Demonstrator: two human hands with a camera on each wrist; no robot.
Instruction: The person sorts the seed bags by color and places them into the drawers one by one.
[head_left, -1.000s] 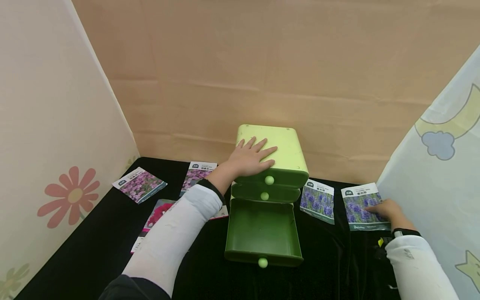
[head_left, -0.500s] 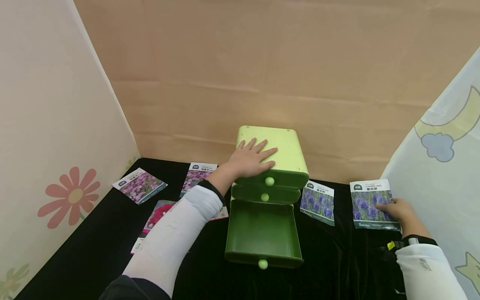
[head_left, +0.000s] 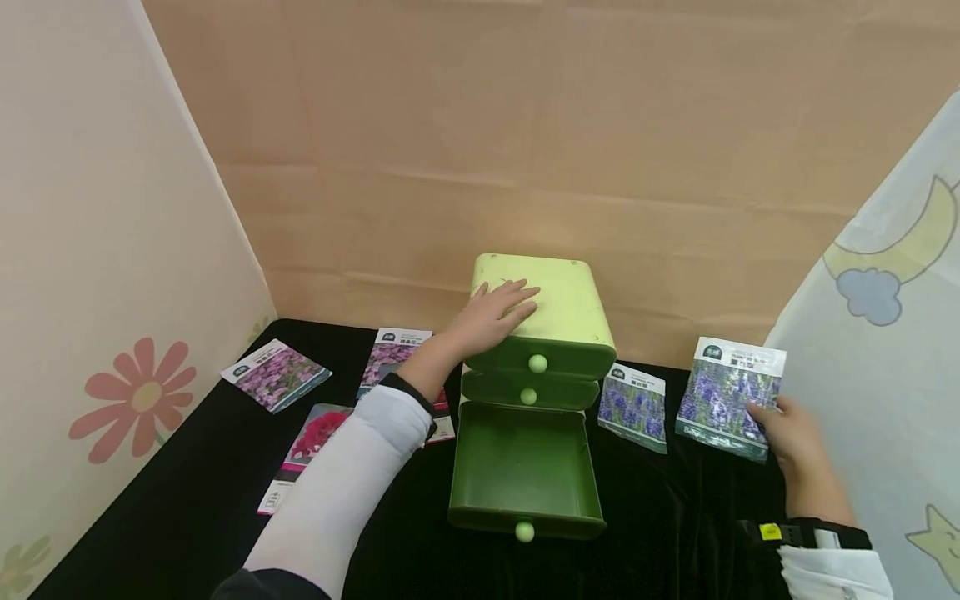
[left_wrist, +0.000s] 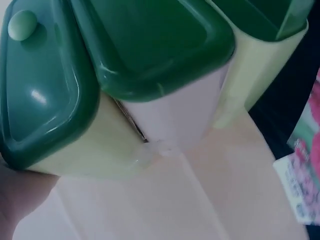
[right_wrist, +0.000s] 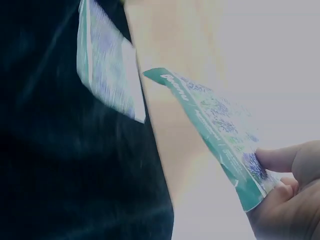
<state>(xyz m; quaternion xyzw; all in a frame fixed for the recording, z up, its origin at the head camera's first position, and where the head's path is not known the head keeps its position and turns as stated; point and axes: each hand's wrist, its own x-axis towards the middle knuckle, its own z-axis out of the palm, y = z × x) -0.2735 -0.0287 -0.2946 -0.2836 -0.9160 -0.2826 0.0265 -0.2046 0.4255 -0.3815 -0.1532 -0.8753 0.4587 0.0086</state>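
Observation:
My left hand (head_left: 487, 318) lies with straight fingers over the light-green top of a small drawer cabinet (head_left: 570, 296). The bottom drawer (head_left: 525, 462) is pulled far out and looks empty; the two above stand out less, in steps. In the left wrist view the stepped drawer fronts (left_wrist: 165, 45) show, with part of the hand at lower left. My right hand (head_left: 787, 429) pinches a seed packet with purple flowers (head_left: 731, 392) by its right edge, thumb on the front. The right wrist view shows that packet (right_wrist: 215, 125) tilted and raised off the table.
A second purple-flower packet (head_left: 633, 408) lies right of the cabinet. Pink-flower packets (head_left: 277, 373) (head_left: 393, 354) and a red-flower packet (head_left: 311, 446) lie at left, partly behind my left arm. A tan backdrop (head_left: 525, 142) and side panels (head_left: 885, 400) enclose the black-covered table.
My right hand has picked the purple-flower packet up from the table and tilted it. My left hand has shifted slightly left on the cabinet top, its fingers closer together.

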